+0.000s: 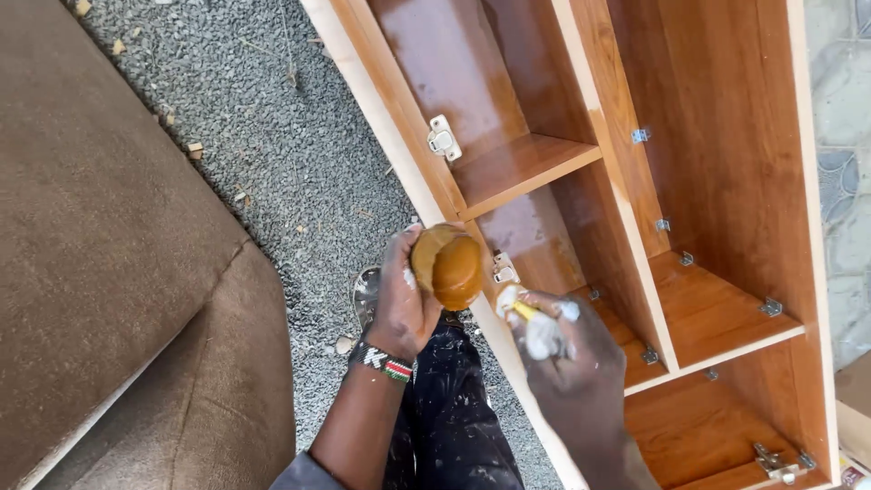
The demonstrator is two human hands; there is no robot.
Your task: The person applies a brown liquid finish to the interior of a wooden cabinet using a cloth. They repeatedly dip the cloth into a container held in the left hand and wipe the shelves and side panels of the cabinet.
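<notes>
My left hand (399, 299) grips a small round container of brown paste (447, 266), tilted toward me, just beside the cabinet's pale front edge. My right hand (572, 363) is closed around a white rag and a yellow-handled tool (537, 325), its tip near the container. Both hands are smeared with white. A beaded band (386, 361) circles my left wrist. The glossy brown wooden cabinet (708, 163) lies open in front of me, with shelves and a vertical divider inside.
Metal hinges (443, 138) and small brackets (770, 308) are fixed inside the cabinet. A brown upholstered sofa (109, 254) fills the left side. Grey gravel (281, 136) with wood chips lies between the sofa and the cabinet. My dark paint-spattered trousers (454, 408) are below.
</notes>
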